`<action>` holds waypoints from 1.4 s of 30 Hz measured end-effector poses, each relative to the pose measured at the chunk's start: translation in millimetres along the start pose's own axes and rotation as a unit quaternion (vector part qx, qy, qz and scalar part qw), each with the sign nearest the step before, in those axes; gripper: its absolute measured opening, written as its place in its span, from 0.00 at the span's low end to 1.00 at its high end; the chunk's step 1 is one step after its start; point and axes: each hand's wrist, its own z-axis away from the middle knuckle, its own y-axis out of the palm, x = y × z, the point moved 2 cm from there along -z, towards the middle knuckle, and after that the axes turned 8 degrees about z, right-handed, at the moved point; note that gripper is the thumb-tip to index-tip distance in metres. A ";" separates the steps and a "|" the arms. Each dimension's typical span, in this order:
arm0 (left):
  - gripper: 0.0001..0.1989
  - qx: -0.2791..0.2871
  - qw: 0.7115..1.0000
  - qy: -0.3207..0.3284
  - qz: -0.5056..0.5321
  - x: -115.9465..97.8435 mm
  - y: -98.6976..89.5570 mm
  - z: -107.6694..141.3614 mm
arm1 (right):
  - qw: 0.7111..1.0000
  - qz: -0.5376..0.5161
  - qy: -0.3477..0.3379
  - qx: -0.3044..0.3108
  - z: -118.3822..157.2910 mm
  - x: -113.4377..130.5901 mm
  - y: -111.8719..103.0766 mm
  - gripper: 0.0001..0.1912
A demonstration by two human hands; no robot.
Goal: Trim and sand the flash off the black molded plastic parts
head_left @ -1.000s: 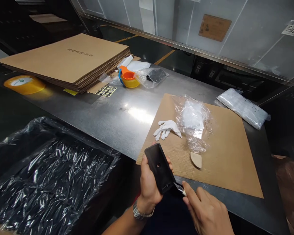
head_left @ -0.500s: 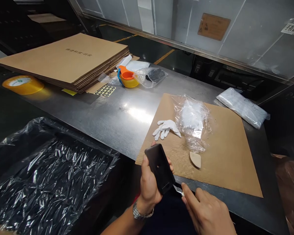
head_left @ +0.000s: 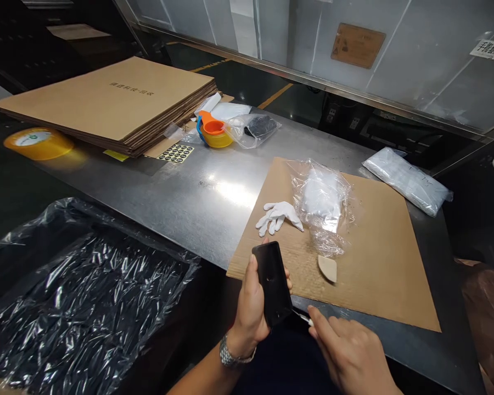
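My left hand (head_left: 249,310) is wrapped round a black rectangular plastic case (head_left: 273,285), its hollow face turned towards me. At the lower right corner of that case is the tip of a small knife (head_left: 302,316) with a thin metal blade; whether it touches is hard to tell. My right hand (head_left: 349,348) grips the knife by its pale end, the rest of the handle hidden by the fingers. Just beyond the case, a white glove (head_left: 280,215) and a tan quarter-round piece (head_left: 328,269) lie on a cardboard sheet (head_left: 382,263).
A clear plastic bag (head_left: 323,192) with white contents rests on the cardboard. Behind are a white packet (head_left: 409,181), orange and yellow tape dispenser (head_left: 216,134), stacked cardboard (head_left: 119,93) and yellow tape roll (head_left: 37,144). A bin of black bagged pieces (head_left: 90,307) stands left.
The black case has turned in my left hand, so its hollow face shows more squarely and its top has shifted right. The knife stays by its lower right corner, now lying at a different angle.
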 end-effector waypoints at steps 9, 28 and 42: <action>0.29 -0.007 1.000 0.007 -0.028 1.2 -0.9 0.1 | 0.998 -0.020 0.014 0.066 -4.3 1.1 0.9 0.21; 0.30 0.084 0.994 0.050 -0.046 9.3 0.7 -6.6 | 0.529 -0.705 0.211 0.423 22.1 9.3 42.2 0.27; 0.30 0.016 0.953 -0.302 0.004 44.3 4.2 -5.4 | 0.932 -0.324 0.114 0.113 -11.1 -5.4 1.2 0.15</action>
